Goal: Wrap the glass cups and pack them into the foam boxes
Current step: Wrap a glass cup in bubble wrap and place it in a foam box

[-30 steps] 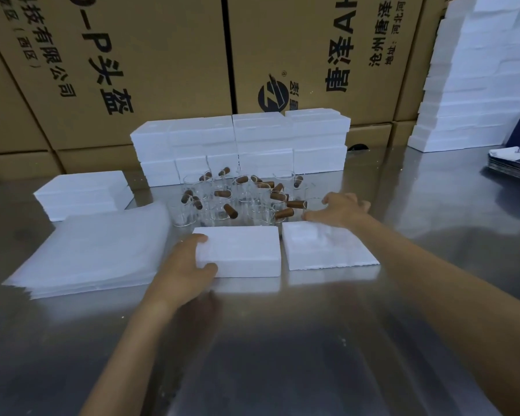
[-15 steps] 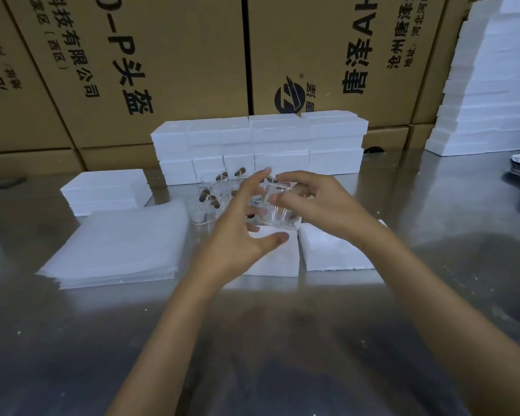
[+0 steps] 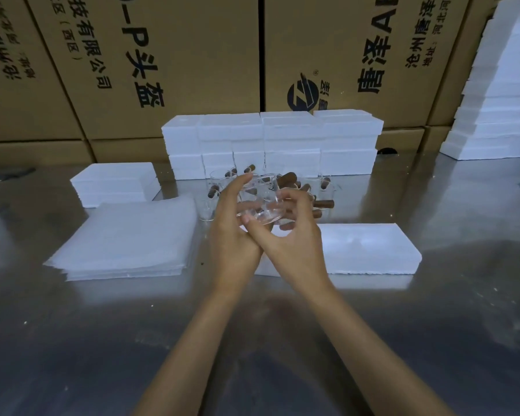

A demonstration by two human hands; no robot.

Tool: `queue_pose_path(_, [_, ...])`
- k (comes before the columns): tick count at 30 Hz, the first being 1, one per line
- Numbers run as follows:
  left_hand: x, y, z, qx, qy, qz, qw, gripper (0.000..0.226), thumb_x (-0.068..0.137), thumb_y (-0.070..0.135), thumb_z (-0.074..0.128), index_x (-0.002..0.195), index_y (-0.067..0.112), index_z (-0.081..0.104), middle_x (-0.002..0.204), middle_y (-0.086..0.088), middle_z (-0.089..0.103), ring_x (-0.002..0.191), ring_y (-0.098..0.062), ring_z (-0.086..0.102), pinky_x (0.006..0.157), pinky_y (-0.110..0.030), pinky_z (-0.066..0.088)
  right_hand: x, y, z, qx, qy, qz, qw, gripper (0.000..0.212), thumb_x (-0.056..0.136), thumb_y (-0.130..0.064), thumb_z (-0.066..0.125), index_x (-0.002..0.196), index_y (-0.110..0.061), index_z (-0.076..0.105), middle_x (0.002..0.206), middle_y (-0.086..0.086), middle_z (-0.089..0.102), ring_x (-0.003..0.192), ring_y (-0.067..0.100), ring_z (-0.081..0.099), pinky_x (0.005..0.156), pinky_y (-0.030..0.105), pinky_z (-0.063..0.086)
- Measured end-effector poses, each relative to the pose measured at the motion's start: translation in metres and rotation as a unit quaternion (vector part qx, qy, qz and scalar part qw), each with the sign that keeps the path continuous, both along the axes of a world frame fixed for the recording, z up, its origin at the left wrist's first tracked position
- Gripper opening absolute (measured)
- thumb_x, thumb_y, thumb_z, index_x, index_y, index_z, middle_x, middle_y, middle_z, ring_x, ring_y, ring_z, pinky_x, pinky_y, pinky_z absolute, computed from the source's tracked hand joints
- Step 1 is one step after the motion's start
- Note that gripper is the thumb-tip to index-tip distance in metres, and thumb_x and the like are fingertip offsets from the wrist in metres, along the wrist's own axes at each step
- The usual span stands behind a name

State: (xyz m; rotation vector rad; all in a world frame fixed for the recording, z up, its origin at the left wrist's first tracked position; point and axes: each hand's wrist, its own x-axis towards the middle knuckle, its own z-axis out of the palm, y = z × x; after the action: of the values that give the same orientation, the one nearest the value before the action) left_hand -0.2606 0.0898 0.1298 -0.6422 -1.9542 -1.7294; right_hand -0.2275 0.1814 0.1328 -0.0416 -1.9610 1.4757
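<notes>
**One cup in hand, nothing wrapped yet**

Going left to right: the wrap sheets (image 3: 129, 238) sit untouched on the bench (image 3: 72, 340), so I'd say wrapping hasn't begun. Left hand (image 3: 234, 229) and right hand (image 3: 288, 235) both grip one clear glass cup (image 3: 261, 210) above the open foam box (image 3: 370, 247). More cups with brown handles (image 3: 309, 190) wait behind

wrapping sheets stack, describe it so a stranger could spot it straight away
Start at the wall of brown cartons and come forward across the steel table. Left of the two hands lies the stack of wrapping sheets. Unlike the rigid foam blocks behind it, it is thin, translucent and floppy-edged.
</notes>
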Motion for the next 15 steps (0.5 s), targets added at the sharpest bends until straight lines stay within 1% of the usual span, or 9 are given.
queue_pose_path(2, [0.000, -0.002, -0.002, -0.012, 0.009, 0.002, 1.000, 0.070, 0.087, 0.007, 0.074, 0.139, 0.046, 0.045, 0.138, 0.020, 0.053, 0.112, 0.003, 0.061, 0.085, -0.019, 0.057, -0.004, -0.005, -0.004, -0.048, 0.017, 0.016, 0.999, 0.055, 0.070, -0.043, 0.083, 0.109, -0.045, 0.045, 0.104, -0.028, 0.061, 0.099, -0.005, 0.062, 0.077, 0.004, 0.044])
queue_pose_path(4, [0.001, -0.003, -0.002, -0.020, 0.021, -0.011, 1.000, 0.076, 0.086, 0.011, 0.076, 0.137, 0.055, 0.040, 0.138, 0.031, 0.047, 0.116, 0.007, 0.056, 0.086, -0.013, 0.052, -0.002, -0.007, -0.008, -0.075, 0.034, 0.014, 0.997, 0.056, 0.068, -0.039, 0.084, 0.109, -0.041, 0.046, 0.102, -0.019, 0.064, 0.098, 0.004, 0.065, 0.080, 0.010, 0.048])
queue_pose_path(6, [0.001, -0.003, 0.000, -0.022, 0.013, -0.023, 0.999, 0.081, 0.082, 0.019, 0.081, 0.129, 0.065, 0.034, 0.136, 0.035, 0.046, 0.119, 0.010, 0.053, 0.085, -0.008, 0.048, 0.001, -0.004, -0.008, -0.084, 0.046, 0.020, 0.995, 0.057, 0.067, -0.038, 0.084, 0.110, -0.037, 0.047, 0.102, -0.015, 0.066, 0.099, 0.008, 0.066, 0.083, 0.014, 0.050])
queue_pose_path(7, [0.000, -0.003, 0.001, -0.020, 0.000, -0.025, 0.999, 0.081, 0.080, 0.022, 0.084, 0.127, 0.065, 0.034, 0.134, 0.035, 0.047, 0.118, 0.010, 0.053, 0.084, -0.006, 0.048, 0.003, -0.001, -0.007, -0.095, 0.046, 0.042, 0.994, 0.056, 0.067, -0.037, 0.083, 0.111, -0.034, 0.049, 0.102, -0.012, 0.068, 0.100, 0.010, 0.067, 0.086, 0.016, 0.050])
queue_pose_path(9, [-0.004, -0.004, 0.001, -0.031, -0.008, -0.022, 0.999, 0.075, 0.079, 0.024, 0.085, 0.130, 0.055, 0.040, 0.133, 0.033, 0.050, 0.118, 0.011, 0.053, 0.086, -0.007, 0.047, 0.004, 0.005, -0.003, -0.163, 0.024, 0.113, 0.980, 0.053, 0.067, -0.035, 0.081, 0.112, -0.025, 0.056, 0.102, -0.004, 0.073, 0.101, 0.014, 0.069, 0.089, 0.021, 0.052])
queue_pose_path(11, [-0.007, -0.005, -0.001, -0.067, 0.006, -0.014, 0.998, 0.067, 0.081, 0.019, 0.084, 0.133, 0.042, 0.049, 0.135, 0.029, 0.052, 0.119, 0.007, 0.054, 0.093, -0.013, 0.048, 0.004, 0.009, 0.000, -0.285, -0.023, 0.181, 0.941, 0.044, 0.069, -0.036, 0.073, 0.108, -0.016, 0.063, 0.101, 0.006, 0.075, 0.101, 0.021, 0.070, 0.089, 0.026, 0.054])
queue_pose_path(13, [-0.006, -0.004, -0.004, -0.092, 0.026, -0.011, 0.995, 0.062, 0.083, 0.011, 0.078, 0.134, 0.035, 0.053, 0.135, 0.019, 0.057, 0.122, -0.003, 0.056, 0.101, -0.024, 0.049, 0.005, 0.015, 0.001, -0.396, -0.068, 0.240, 0.884, 0.044, 0.076, -0.038, 0.062, 0.108, -0.007, 0.064, 0.104, 0.018, 0.073, 0.095, 0.027, 0.071, 0.087, 0.030, 0.055])
queue_pose_path(14, [-0.006, -0.004, -0.005, -0.099, 0.035, -0.006, 0.994, 0.062, 0.083, 0.008, 0.075, 0.135, 0.035, 0.054, 0.133, 0.018, 0.058, 0.123, -0.005, 0.055, 0.103, -0.026, 0.048, 0.005, 0.017, 0.001, -0.419, -0.074, 0.260, 0.867, 0.049, 0.079, -0.041, 0.058, 0.112, -0.004, 0.062, 0.109, 0.022, 0.071, 0.095, 0.028, 0.070, 0.088, 0.032, 0.055])
queue_pose_path(15, [-0.005, -0.004, -0.006, -0.104, 0.045, 0.001, 0.994, 0.064, 0.083, 0.007, 0.074, 0.136, 0.037, 0.053, 0.131, 0.021, 0.057, 0.123, -0.004, 0.054, 0.103, -0.024, 0.046, 0.006, 0.018, 0.000, -0.428, -0.071, 0.267, 0.860, 0.054, 0.080, -0.044, 0.059, 0.116, -0.003, 0.061, 0.114, 0.022, 0.070, 0.098, 0.029, 0.069, 0.090, 0.033, 0.055])
